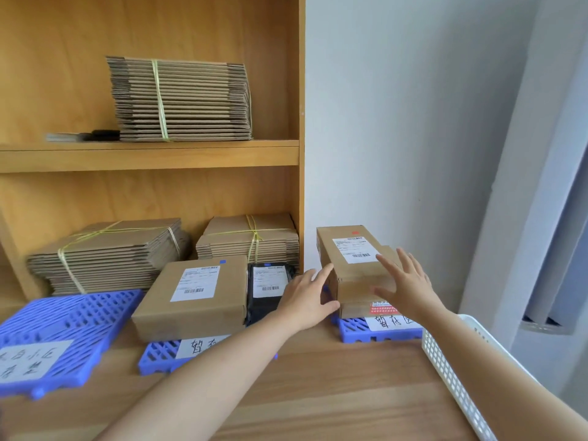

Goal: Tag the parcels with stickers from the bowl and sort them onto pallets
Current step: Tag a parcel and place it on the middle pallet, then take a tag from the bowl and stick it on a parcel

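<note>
A long cardboard parcel [350, 249] with a white label and a red sticker lies on top of another box on the right blue pallet [356, 331]. My left hand [307, 299] touches the parcel's near left corner with straight fingers. My right hand [405, 283] is spread flat against its right side. On the middle blue pallet [159, 356] sit a wide cardboard parcel [194, 294] with a blue sticker and a black bag parcel [267, 291] with a blue sticker. The left blue pallet [63, 316] bears only a paper sign.
A white perforated basket [451, 370] stands at the right on the wooden table [318, 393]. Behind the pallets, a wooden shelf unit [149, 154] holds strapped bundles of flat cardboard [181, 100]. A white wall and grey curtain are on the right.
</note>
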Available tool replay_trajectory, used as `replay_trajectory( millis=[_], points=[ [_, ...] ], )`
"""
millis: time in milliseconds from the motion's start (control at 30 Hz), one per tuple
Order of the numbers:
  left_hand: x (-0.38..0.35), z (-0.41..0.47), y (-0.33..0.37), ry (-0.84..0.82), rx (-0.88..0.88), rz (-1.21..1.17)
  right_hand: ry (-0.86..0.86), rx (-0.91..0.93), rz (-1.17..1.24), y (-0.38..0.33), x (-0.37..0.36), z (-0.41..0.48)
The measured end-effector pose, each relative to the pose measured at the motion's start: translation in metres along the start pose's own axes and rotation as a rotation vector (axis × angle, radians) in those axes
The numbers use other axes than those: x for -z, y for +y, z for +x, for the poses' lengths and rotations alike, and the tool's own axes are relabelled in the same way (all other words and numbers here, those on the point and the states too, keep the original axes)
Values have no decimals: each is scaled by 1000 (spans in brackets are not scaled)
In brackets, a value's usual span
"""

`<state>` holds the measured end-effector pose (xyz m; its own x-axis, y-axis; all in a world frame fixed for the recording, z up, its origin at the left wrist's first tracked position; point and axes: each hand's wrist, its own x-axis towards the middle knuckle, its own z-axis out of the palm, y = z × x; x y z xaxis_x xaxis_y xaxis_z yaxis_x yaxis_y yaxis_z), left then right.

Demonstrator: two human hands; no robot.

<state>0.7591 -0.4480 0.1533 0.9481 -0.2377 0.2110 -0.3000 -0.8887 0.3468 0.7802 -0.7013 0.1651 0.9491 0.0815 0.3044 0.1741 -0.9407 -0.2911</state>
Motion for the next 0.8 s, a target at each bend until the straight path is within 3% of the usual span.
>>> replay_trajectory(
  millis=[200,367,633,800],
  points=[
    [43,-51,-13,34,7,43,25,102,62,-64,7,-27],
    [85,-120,-36,73,34,45,89,293,204,-147,-9,-65],
    [119,-266,-143,155,215,88,96,636,429,-300,-64,-126],
    [148,-372,-198,305,357,119,5,703,516,-401,-92,-180]
  ],
)
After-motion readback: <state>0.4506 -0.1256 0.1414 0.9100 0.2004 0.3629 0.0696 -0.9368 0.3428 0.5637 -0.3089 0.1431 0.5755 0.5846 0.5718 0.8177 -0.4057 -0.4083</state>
